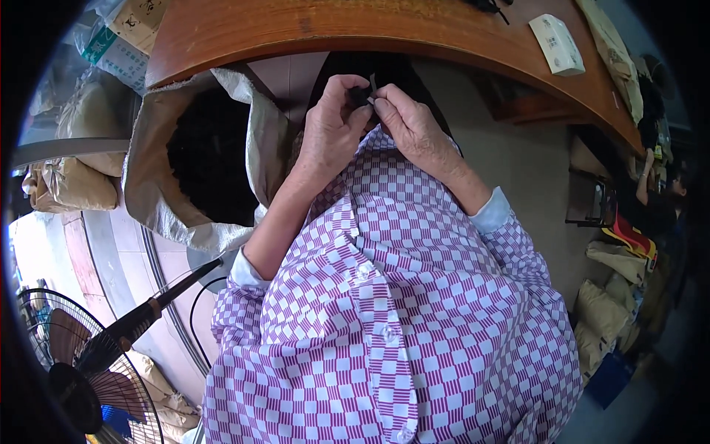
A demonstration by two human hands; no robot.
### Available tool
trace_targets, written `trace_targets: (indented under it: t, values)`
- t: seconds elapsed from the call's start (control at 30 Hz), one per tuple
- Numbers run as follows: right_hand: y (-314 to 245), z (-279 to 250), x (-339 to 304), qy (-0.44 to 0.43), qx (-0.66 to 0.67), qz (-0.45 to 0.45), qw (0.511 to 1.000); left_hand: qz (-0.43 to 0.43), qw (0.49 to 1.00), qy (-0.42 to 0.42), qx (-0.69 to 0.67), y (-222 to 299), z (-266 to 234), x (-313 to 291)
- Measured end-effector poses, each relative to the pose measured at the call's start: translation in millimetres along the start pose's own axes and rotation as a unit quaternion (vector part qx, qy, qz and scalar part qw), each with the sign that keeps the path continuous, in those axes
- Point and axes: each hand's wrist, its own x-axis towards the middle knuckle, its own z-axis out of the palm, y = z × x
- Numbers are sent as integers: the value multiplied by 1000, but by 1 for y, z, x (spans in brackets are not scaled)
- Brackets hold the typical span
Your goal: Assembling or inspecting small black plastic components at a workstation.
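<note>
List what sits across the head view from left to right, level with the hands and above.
Woven sack with its open mouth full of dark material → left hand → small black piece pinched between both hands → right hand → white box on the curved wooden tabletop.

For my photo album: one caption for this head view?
Left hand and right hand pinch a small black piece beside an open sack.

both hands [373,126] pinching small black piece [360,95], open sack [148,177] nearby
</note>
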Motion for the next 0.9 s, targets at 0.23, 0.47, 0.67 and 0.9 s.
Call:
trace_targets:
  t: [0.23, 0.47, 0.67, 0.9]
  values:
    - [7, 2, -1, 2, -34, 2, 999, 6, 994, 11, 112, 4, 4, 0]
    - [12, 8, 1, 26, -40, -6, 999, 79, 962, 67, 251, 4, 13, 1]
    - [16, 5, 2, 20, 7, 13, 1000, 43, 981, 63, 177, 3, 12, 2]
    - [9, -6, 1, 33, 231, 84, 969, -105, 912, -6, -398, 12, -17, 7]
